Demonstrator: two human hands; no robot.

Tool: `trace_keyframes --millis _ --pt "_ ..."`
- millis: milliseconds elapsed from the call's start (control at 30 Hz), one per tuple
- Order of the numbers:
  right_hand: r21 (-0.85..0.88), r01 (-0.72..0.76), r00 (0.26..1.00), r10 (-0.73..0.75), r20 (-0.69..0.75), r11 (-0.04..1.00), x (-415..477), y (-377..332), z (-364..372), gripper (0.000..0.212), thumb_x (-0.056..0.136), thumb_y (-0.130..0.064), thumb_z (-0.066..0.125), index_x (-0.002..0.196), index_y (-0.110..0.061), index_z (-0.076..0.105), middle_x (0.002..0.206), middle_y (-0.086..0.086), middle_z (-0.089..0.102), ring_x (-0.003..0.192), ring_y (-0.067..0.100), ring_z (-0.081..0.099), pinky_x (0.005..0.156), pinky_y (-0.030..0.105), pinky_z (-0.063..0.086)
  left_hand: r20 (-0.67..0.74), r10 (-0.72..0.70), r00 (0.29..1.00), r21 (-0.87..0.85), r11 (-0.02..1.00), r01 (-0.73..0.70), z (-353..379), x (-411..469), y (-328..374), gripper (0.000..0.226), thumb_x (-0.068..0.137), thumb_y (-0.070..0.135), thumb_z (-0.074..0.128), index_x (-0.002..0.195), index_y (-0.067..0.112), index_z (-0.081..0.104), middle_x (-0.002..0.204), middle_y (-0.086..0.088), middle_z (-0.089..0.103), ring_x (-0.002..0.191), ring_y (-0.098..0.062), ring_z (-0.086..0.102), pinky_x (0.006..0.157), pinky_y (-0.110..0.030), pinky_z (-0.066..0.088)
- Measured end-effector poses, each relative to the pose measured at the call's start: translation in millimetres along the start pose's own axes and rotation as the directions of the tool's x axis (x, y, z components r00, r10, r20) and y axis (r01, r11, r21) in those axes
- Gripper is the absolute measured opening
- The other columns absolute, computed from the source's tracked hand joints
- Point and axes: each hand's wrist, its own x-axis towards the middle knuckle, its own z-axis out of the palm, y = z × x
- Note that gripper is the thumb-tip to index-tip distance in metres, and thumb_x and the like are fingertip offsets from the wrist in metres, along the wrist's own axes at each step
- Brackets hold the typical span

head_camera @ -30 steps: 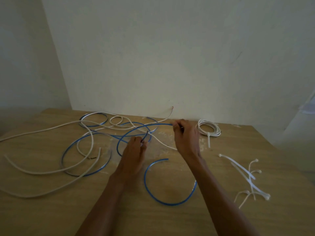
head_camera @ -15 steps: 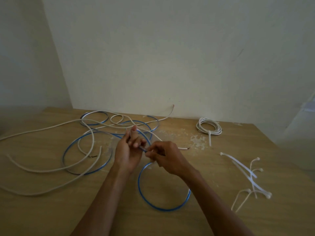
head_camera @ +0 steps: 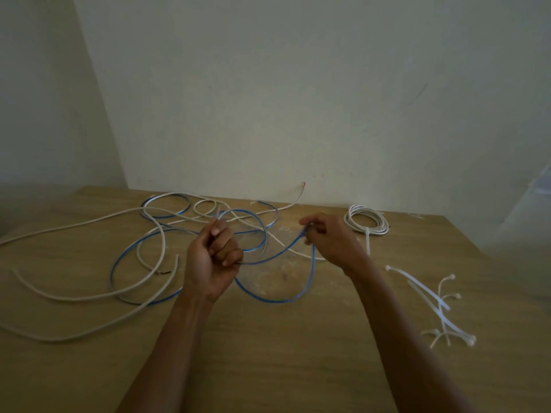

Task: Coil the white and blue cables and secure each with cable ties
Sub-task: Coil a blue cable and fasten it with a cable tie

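Left hand [head_camera: 213,260] clenches round gathered turns of the blue cable [head_camera: 268,299] above mid-bench [head_camera: 268,368]. Right hand [head_camera: 328,239] pinches the next stretch just to its right. Farther left, loose blue loops cross the white cable [head_camera: 83,298]. Pulling could snag there and spring the coil.

wooden table [head_camera: 283,353] with pale dusty specks [head_camera: 281,268], against a plain wall [head_camera: 298,99]

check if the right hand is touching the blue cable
Touching. The head view shows the right hand pinching the blue cable between its fingertips, and the cable hangs down from that pinch into a loop.
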Motion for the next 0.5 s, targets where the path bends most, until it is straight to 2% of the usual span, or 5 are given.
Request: trace_keyframes --millis 67,167,300,400,500 --pt "0.376 -0.087 0.996 0.084 0.023 0.923 4 -10 -6 0.019 0.098 -0.016 0.053 0.099 -0.016 0.071 0.088 0.001 0.075 0.074 0.012 0.065 0.063 0.024 0.045 -0.019 -0.051 0.999 0.104 0.993 0.053 3 -1 -1 0.038 0.103 0.031 0.037 0.066 0.021 0.042 0.050 0.007 0.015 0.040 -0.009 0.010 0.037 -0.022 0.018" --pt "0.604 -0.026 0.982 0.133 -0.133 0.796 12 -15 -10 0.013 0.097 -0.026 0.066 0.095 -0.014 0.063 0.078 0.004 0.074 0.062 0.010 0.058 0.055 0.023 0.041 -0.032 -0.157 0.987 0.255 0.954 0.159 7 -2 -11 0.042 0.102 0.032 0.035 0.061 0.021 0.040 0.049 0.006 0.012 0.040 -0.011 0.007 0.040 -0.025 0.012" --pt "0.465 0.038 0.991 0.026 -0.130 0.884 22 -1 -24 0.033 0.097 -0.011 0.064 0.125 -0.012 0.047 0.081 0.002 0.077 0.055 0.007 0.055 0.055 0.015 0.046 -0.082 -0.142 0.986 0.320 0.934 0.161 4 0 -13 0.043 0.101 0.031 0.036 0.060 0.021 0.039 0.050 0.005 0.011 0.041 -0.012 0.007 0.044 -0.028 0.011" --pt "0.279 0.194 0.974 -0.152 -0.166 0.941 23 4 -26 0.017 0.096 -0.001 0.061 0.110 -0.008 0.067 0.084 -0.001 0.076 0.057 0.007 0.060 0.060 0.019 0.048 -0.101 -0.087 0.991 0.383 0.916 0.120 -3 3 -8 0.043 0.104 0.030 0.035 0.062 0.019 0.038 0.048 0.006 0.016 0.041 -0.011 0.008 0.045 -0.029 0.013" --pt "0.151 0.345 0.915 -0.296 -0.274 0.926 18 4 -12 0.030 0.095 0.007 0.057 0.102 -0.018 0.073 0.095 0.005 0.066 0.067 0.010 0.065 0.061 0.019 0.049 -0.154 -0.044 0.987 0.429 0.897 0.107 -2 6 -14 0.049 0.107 0.028 0.032 0.061 0.017 0.043 0.046 0.006 0.025 0.036 -0.007 0.020 0.040 -0.025 0.027"
